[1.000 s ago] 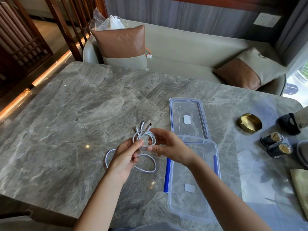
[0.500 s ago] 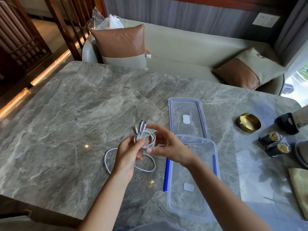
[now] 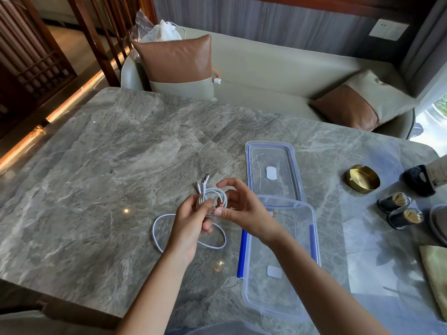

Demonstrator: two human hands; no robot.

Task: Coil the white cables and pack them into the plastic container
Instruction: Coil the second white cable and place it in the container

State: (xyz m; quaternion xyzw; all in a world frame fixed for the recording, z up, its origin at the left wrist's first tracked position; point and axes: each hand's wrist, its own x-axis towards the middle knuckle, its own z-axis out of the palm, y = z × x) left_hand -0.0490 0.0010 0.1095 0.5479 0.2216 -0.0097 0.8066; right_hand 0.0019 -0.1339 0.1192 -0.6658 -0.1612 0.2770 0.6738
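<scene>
A white cable is wound into a small coil held above the marble table. My left hand grips the coil from below, several plug ends sticking up past it. My right hand pinches the coil's right side between thumb and fingers. A loose loop of the white cable still lies on the table under my left hand. The clear plastic container with blue clips stands to the right, partly under my right forearm. Its lid lies flat just behind it.
A brass ashtray, two small dark jars, a black object and a folded cloth sit at the table's right. A sofa with brown cushions runs behind the table. A wooden screen stands at the left.
The coil has tightened a little and sits slightly lower and left in both hands. The loose loop on the table has barely shifted. The container and lid have not moved.
</scene>
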